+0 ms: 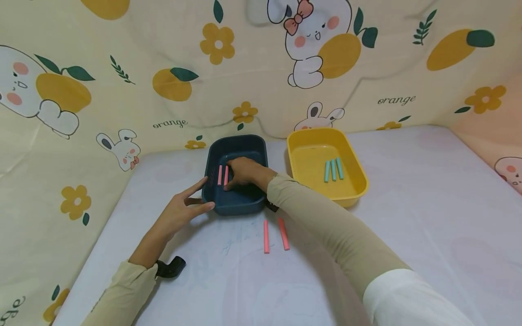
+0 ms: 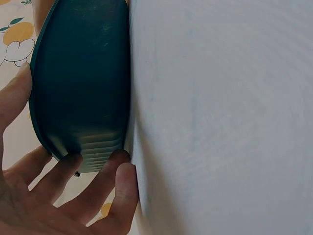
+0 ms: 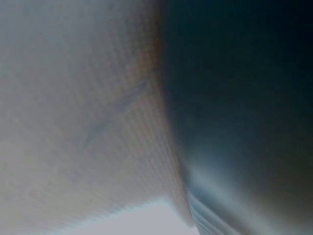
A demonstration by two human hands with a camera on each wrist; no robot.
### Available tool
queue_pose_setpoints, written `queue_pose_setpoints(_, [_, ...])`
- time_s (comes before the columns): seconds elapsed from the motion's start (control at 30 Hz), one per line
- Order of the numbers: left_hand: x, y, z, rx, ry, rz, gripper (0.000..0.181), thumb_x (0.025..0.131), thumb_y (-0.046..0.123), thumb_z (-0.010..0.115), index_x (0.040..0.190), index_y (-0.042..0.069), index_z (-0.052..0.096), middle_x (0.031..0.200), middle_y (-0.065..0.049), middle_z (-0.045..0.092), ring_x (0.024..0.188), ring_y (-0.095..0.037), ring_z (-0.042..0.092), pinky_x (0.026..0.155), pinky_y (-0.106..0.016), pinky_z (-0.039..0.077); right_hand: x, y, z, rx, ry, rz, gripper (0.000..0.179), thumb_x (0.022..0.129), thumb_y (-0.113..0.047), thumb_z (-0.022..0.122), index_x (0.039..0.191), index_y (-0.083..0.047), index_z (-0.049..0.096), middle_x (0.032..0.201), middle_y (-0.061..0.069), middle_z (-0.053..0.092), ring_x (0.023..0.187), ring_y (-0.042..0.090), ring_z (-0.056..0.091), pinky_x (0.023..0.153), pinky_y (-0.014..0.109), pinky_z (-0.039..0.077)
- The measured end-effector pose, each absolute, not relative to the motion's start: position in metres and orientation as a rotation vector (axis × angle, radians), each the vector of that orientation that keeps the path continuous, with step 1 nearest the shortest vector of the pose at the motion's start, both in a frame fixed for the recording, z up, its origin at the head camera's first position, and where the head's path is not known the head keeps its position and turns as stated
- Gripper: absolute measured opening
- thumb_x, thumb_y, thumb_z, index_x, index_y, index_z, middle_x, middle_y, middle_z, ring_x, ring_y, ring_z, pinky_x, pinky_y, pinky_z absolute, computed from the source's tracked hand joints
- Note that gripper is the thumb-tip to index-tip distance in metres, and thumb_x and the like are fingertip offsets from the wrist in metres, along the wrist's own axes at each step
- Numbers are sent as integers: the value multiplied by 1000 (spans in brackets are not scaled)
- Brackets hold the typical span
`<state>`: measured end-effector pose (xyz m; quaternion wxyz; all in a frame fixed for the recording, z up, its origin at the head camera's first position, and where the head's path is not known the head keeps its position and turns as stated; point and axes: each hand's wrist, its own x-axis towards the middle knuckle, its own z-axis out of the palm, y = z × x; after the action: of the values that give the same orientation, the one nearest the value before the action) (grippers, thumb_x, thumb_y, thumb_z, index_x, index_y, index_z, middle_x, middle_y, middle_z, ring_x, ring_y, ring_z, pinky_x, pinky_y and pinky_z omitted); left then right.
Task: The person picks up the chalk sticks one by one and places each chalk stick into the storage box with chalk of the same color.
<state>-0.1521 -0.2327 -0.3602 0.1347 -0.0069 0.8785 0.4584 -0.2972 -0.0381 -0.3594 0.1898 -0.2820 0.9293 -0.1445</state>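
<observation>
Inside the dark blue basin [image 1: 240,209], my right hand [image 1: 246,173] reaches down from the front right. Its thumb and forefinger pinch a pink chalk stick [image 1: 226,175] by its two ends. Another pink chalk stick [image 1: 219,175] lies parallel, just to the left. My left hand [image 1: 179,210] rests on the basin's front left corner, thumb and fingers spread. In the left wrist view its fingertips [image 2: 117,159] touch the ribbed end wall. The right wrist view is blurred, with the basin's dark wall [image 3: 234,107] close up and the hand out of sight.
Two more pink chalk sticks, one left [image 1: 266,236] and one right [image 1: 283,234], lie on the white-covered table [image 1: 228,290] before the basin. To the right stands a yellow basin [image 1: 355,181] holding three teal chalk sticks [image 1: 333,170]. A patterned cloth [image 1: 253,81] rises behind.
</observation>
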Motion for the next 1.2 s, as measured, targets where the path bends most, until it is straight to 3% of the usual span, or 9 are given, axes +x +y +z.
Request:
queue_pose_setpoints(0.17, [-151,-233,-359,-33,2540,1332,84,88,51,72,156,41,25,166,-2,23,139,-37,46,105,-68,37,-296,-38,-356,-845,2617,-464,92,84,-50,77,154,-7,36,146,12,54,134,23,51,115,38,39])
queue_pose_setpoints(0.23, [-150,-233,-358,-39,2535,1338,84,88,51,71,156,42,25,166,-3,23,139,-37,46,106,-68,36,-295,-38,-354,-862,2614,-494,92,84,-49,76,154,-6,35,134,9,63,123,20,57,111,36,43])
queue_pose_setpoints(0.53, [-151,-233,-358,-39,2529,1360,83,88,51,72,156,43,25,166,-4,25,139,-36,47,108,-70,32,-288,-34,-342,-910,2607,-576,94,83,-47,78,155,-6,33,107,3,66,105,17,58,110,35,43])
queue_pose_setpoints(0.77, [-151,-232,-357,-48,2528,1348,83,88,52,71,155,45,24,166,-3,24,140,-37,45,107,-70,33,-276,-25,-328,-952,2600,-632,91,84,-46,77,155,-9,34,114,2,68,96,14,61,97,31,50])
queue_pose_setpoints(1.2, [-151,-231,-359,-51,2526,1342,83,87,53,72,155,47,25,166,-2,24,139,-37,46,108,-67,35,-240,13,-310,-1019,2610,-755,86,84,-46,77,154,-15,38,125,4,64,109,17,59,96,32,51])
